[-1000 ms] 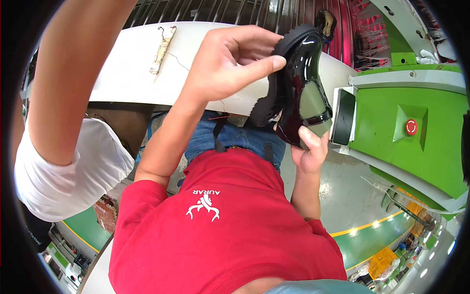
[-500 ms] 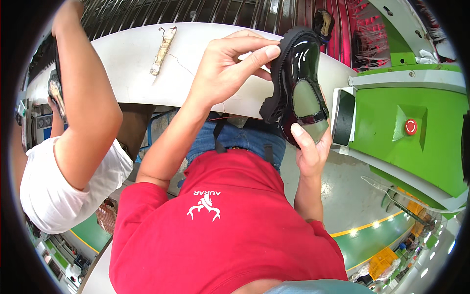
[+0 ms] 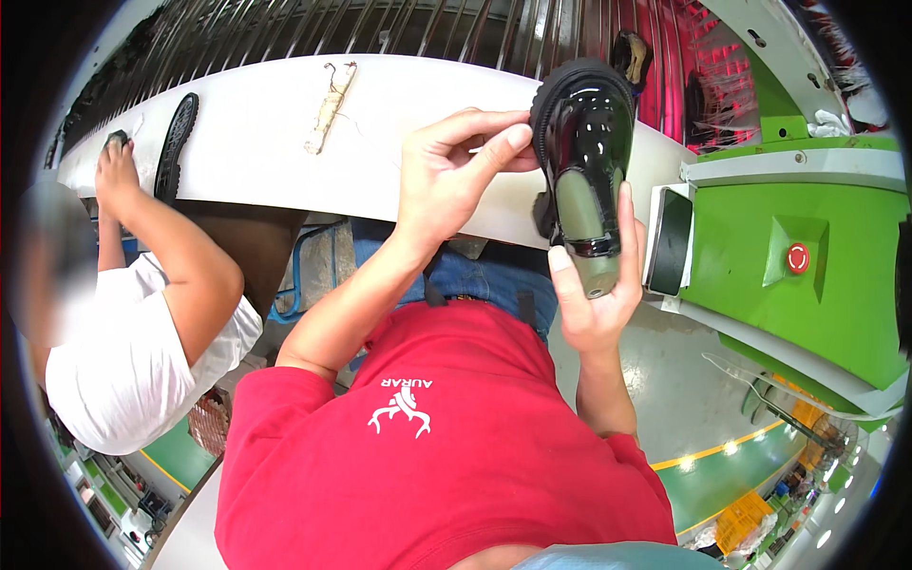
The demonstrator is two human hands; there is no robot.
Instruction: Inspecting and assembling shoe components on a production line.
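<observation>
A glossy black strap shoe [image 3: 594,123] with a thick ridged sole is held up above the white bench, its toe pointing away from me. A grey-green shoe last [image 3: 581,204] fills it and shows through the opening and at the heel. My right hand [image 3: 600,299] is closed round the heel end, thumb on one side and fingers on the other. At the left edge of the toe, the thumb and fingertips of my left hand [image 3: 465,166] pinch together against the sole rim. Whether a small thing sits between those fingertips is too small to tell.
On the white bench [image 3: 256,114] lies a wrapped stick with wire [image 3: 330,109]. A co-worker in a white shirt [image 3: 142,351] works at left beside a black sole [image 3: 176,147]. Metal rollers [image 3: 427,33] run behind. At right stands a green machine [image 3: 750,285] with a red button [image 3: 797,257].
The shoe has turned so that its upper faces me more and its sole less. The co-worker's raised arm has come down to the bench, where a black sole now shows.
</observation>
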